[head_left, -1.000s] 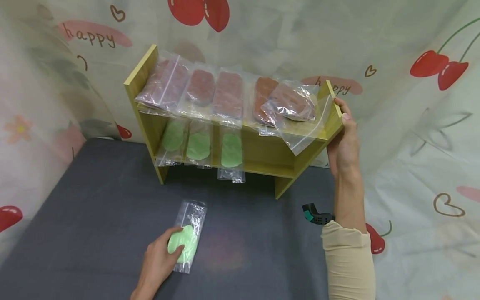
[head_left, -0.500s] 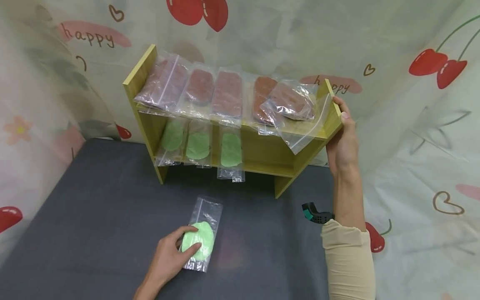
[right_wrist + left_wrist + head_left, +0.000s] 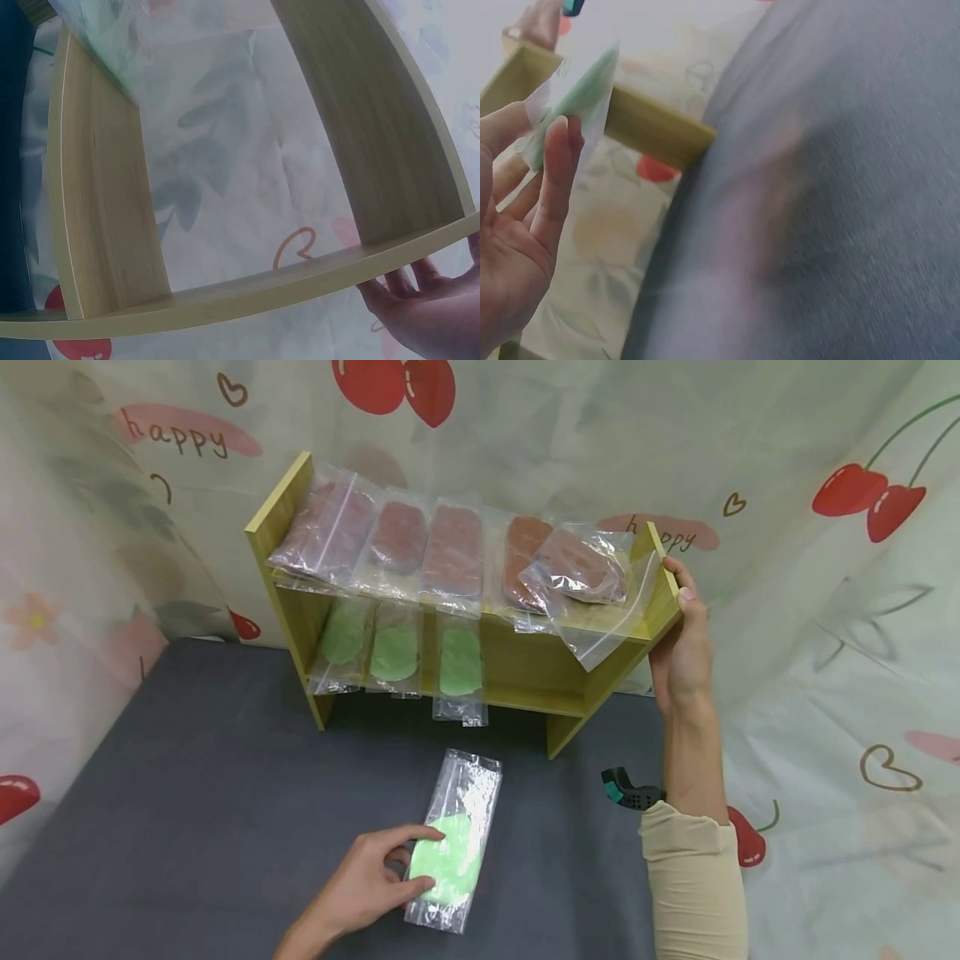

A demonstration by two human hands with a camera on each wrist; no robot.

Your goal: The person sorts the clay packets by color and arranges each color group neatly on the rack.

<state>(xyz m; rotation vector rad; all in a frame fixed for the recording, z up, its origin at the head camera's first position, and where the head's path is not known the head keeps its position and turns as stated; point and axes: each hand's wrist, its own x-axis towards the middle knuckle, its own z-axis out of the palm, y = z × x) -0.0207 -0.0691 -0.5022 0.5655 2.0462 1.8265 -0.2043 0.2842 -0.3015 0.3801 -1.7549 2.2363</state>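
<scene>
In the head view my left hand (image 3: 363, 881) pinches a clear zip bag (image 3: 471, 789) with a flat, light-green rounded piece (image 3: 453, 856) inside. The left wrist view shows the same bag (image 3: 589, 97) raised off the dark surface between thumb and fingers. My right hand (image 3: 686, 647) grips the right side panel of a small two-tier wooden shelf (image 3: 283, 506). Its fingers wrap the panel's outer edge; the right wrist view has this hand (image 3: 431, 304) at the panel's rim. Several bagged green pieces (image 3: 393, 652) lie on the lower tier, left and middle.
Bagged reddish-brown slabs (image 3: 452, 547) fill the upper tier. One loose bag (image 3: 600, 639) at its right hangs over the front edge. A dark grey table (image 3: 187, 793) lies under the shelf, with a printed cloth (image 3: 510, 452) behind. A black-and-teal device (image 3: 630, 789) sits by the right forearm.
My left hand has carried the bagged green piece rightward, in front of the shelf. The right hand has stayed on the side panel, and the shelf has kept its place.
</scene>
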